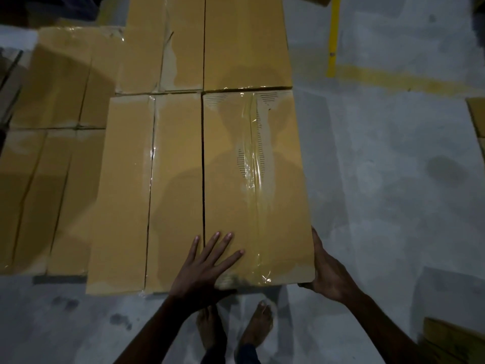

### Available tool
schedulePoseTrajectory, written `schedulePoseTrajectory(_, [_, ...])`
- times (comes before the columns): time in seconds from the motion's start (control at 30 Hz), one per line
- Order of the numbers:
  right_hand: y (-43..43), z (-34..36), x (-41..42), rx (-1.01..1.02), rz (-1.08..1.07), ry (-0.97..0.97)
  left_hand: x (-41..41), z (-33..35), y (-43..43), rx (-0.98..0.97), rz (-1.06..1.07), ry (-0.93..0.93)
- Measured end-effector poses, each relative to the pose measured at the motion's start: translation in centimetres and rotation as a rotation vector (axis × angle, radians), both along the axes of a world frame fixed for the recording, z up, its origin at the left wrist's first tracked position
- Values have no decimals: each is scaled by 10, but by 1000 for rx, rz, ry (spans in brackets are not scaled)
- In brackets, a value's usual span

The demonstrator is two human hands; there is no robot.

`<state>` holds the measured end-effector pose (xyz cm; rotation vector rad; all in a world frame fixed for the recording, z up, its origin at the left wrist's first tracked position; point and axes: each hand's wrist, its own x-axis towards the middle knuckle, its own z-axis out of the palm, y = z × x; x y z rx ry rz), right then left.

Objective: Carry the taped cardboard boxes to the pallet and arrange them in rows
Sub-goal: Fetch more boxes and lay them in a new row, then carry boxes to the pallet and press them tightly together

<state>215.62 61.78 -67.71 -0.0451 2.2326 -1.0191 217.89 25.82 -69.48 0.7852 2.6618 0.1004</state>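
Tan taped box [252, 179] lies flat at the row's right end, flush against neighbouring boxes [147, 193]
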Motion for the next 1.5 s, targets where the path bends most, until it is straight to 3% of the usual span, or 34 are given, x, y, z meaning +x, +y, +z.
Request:
schedulePoseTrajectory(0.4, [-9, 11, 12, 52, -82, -16, -5, 11, -28, 49, -80, -18])
schedulePoseTrajectory(0.57, [-45, 36, 33, 111, -317, 75, 9, 27, -55, 63, 74, -154])
schedulePoseTrajectory(0.67, [-91, 85, 38, 30, -525, 125, 6, 70, -38, 165, 218, -256])
schedulePoseTrajectory(0.83, [-152, 197, 21, -5, -619, 204, -15, 185, 10, 444, 354, -134])
schedulePoseTrajectory(0.93, [-157, 248, 7, -29, -708, 234, -30, 246, 32, 557, 409, -151])
schedulePoseTrajectory(1.1, [-117, 307, -8, -93, -703, 244, -46, 317, 58, 640, 517, -276])
schedulePoseTrajectory(1.2, [-73, 329, -21, -85, -694, 282, -56, 343, 76, 735, 692, -362])
schedulePoseTrajectory(1.37, [33, 356, -39, -49, -690, 274, -83, 367, 139, 749, 889, -307])
schedulePoseTrajectory(1.5, [125, 380, -62, -63, -656, 286, -112, 383, 238, 856, 913, -314])
